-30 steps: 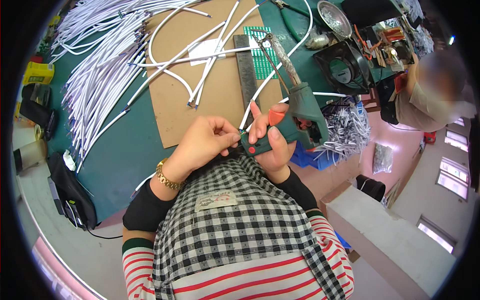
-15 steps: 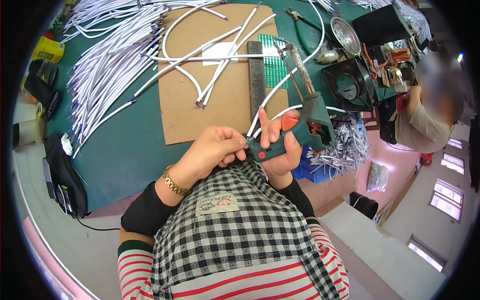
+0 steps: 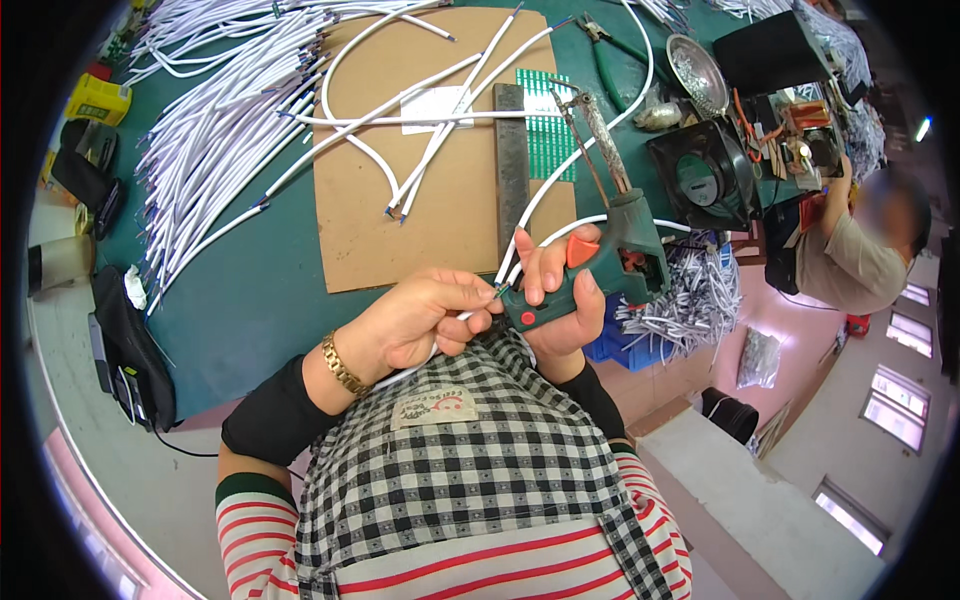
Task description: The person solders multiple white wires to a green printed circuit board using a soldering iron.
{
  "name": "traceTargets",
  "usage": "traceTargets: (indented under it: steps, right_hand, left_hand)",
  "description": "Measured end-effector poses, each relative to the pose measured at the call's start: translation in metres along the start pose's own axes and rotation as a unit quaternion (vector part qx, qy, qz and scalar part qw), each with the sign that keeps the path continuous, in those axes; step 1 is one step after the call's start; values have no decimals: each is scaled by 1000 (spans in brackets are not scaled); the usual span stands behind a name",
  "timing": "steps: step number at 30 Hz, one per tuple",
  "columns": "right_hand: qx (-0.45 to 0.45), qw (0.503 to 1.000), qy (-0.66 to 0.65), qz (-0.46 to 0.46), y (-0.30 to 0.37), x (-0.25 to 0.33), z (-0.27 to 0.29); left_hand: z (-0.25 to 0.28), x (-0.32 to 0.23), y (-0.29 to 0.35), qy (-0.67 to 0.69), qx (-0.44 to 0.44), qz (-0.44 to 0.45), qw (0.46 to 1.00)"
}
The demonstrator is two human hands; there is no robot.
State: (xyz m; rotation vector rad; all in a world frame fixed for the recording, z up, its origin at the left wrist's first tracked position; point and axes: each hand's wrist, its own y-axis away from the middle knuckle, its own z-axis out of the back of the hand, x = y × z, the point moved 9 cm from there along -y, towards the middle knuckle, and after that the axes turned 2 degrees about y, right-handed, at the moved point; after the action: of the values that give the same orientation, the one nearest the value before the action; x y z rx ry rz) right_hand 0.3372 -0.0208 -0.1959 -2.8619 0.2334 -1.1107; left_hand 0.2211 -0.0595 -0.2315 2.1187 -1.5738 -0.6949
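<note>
My left hand (image 3: 425,312), with a gold bracelet at the wrist, pinches the stripped end of a white cable (image 3: 504,268) close to the front of my apron. A length of white cable also shows beneath this hand's fingers, running down over the apron. In my right hand (image 3: 562,318) is a green soldering gun (image 3: 622,232) with a red trigger, its tip pointing up and away from me. The fingers of my right hand are also beside the cable, where it passes the gun's handle. Fine wire ends between the two hands are too small to make out.
Loose white cables lie on a brown cardboard sheet (image 3: 360,240) beside a dark metal bar (image 3: 512,150) and a green circuit-board panel (image 3: 550,145). A cable bundle (image 3: 215,160) is at left. Pliers (image 3: 603,70), a metal dish (image 3: 697,75), a fan (image 3: 700,180) and a co-worker (image 3: 865,245) are at right.
My left hand has shifted slightly, its elbow moving outward, and white cable now shows beneath its fingers. My right hand keeps the soldering gun nearly in place. The co-worker's arm has moved.
</note>
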Motion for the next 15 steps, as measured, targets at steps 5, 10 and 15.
traceTargets:
  steps: [5,10,15]
  right_hand:
    - [15,1000,8,0,1,1,-3]
    - [9,1000,13,-6,2,3,-4]
    - [16,999,18,-22,2,2,-6]
  left_hand:
    - [1,5,2,3,-20,20,1000]
    - [-8,8,2,64,55,46,995]
    - [-7,10,4,76,42,44,995]
